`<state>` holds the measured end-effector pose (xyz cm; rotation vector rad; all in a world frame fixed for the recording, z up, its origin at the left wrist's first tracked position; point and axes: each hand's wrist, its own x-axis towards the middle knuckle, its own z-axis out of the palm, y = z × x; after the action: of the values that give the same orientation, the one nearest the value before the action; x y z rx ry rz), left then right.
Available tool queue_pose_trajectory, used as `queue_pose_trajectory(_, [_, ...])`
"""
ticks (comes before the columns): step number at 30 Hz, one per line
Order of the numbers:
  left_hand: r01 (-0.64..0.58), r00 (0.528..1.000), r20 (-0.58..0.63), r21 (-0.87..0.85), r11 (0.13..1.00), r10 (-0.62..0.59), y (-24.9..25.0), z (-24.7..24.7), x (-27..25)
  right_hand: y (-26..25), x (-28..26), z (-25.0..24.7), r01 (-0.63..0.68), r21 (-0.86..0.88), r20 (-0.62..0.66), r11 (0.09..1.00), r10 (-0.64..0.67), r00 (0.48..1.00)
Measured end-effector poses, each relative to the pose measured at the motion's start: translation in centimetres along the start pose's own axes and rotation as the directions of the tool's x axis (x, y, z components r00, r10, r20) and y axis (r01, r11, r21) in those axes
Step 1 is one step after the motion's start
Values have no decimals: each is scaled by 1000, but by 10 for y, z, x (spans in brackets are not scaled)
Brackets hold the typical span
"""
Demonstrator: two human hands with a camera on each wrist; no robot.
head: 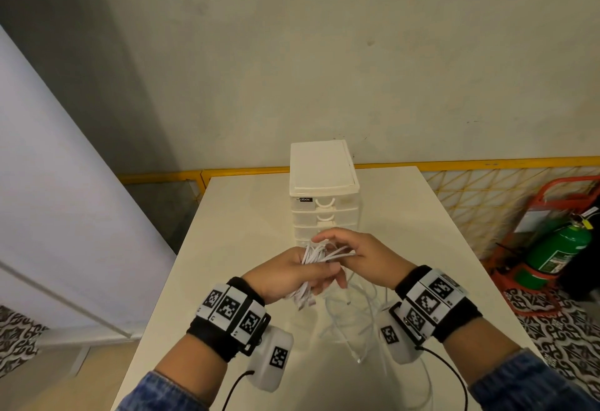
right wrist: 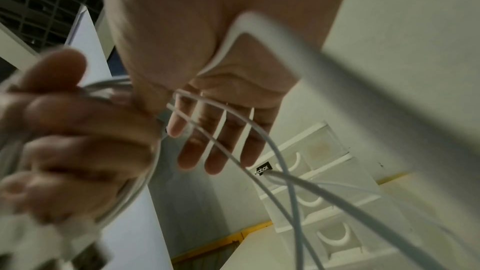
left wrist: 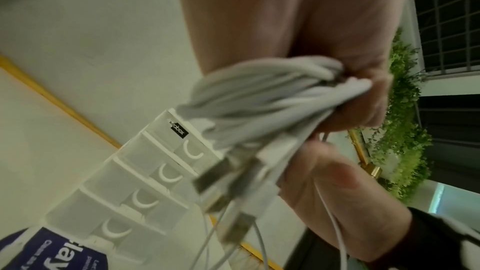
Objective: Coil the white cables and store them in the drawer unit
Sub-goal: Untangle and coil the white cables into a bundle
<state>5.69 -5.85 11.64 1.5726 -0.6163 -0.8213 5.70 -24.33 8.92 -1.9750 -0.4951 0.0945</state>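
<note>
My left hand [head: 319, 272] grips a folded bundle of white cables [head: 313, 256] in the air in front of the white drawer unit [head: 324, 196]. In the left wrist view the bundle [left wrist: 259, 93] ends in several USB plugs [left wrist: 228, 180] that hang below my fingers. My right hand [head: 329, 248] is against the bundle's right side and holds a loose strand [right wrist: 280, 159] that runs across its fingers [right wrist: 215, 151]. More slack cable [head: 360, 313] trails down onto the table [head: 246, 215]. All drawers [left wrist: 145, 174] look closed.
The drawer unit stands at the far middle of the white table. A yellow railing [head: 487, 163] and mesh run behind it. A green fire extinguisher [head: 558, 251] in a red stand sits on the floor at right. A white panel [head: 48, 183] stands left.
</note>
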Motion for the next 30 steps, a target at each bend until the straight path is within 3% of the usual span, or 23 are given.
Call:
queue_pose_trajectory(4, [-51, 999, -2, -186, 981, 51, 1, 1, 1, 8, -1, 2, -23, 30, -54, 999, 25, 998])
queue_pose_trajectory(7, [-112, 994, -38, -398, 911, 106, 9, -2, 0, 21, -4, 6, -82, -51, -128, 995, 74, 989])
queue_pose_trajectory(9, [-176, 983, -49, -509, 843, 176, 18, -4, 2, 27, -6, 13, -133, -92, -134, 987, 120, 984])
queue_pose_trajectory(14, [-276, 924, -30, -742, 610, 382, 39, -8, 10, 26, -10, 43, -159, -161, -5, 974, 160, 987])
queue_pose_trajectory(17, [-385, 884, -165, -788, 480, 438, 46, -13, 12, 29, -8, 54, -138, -133, 27, 981, 143, 989])
queue_pose_trajectory(19, [-510, 841, -333, -752, 418, 427, 49, -17, 12, 29, -9, 58, -107, -136, 50, 985, 115, 992])
queue_pose_trajectory(22, [-657, 754, -581, -664, 357, 307, 54, -27, 13, 27, -14, 61, -52, -169, 91, 984, 68, 994])
queue_pose_trajectory(25, [-743, 634, -750, -525, 414, 187, 53, -40, 12, 23, -13, 62, 11, -267, 124, 964, 23, 992])
queue_pose_trajectory(30, [-776, 483, -874, -401, 486, 50, 40, -51, 11, 14, -14, 59, 62, -385, 157, 921, -1, 988])
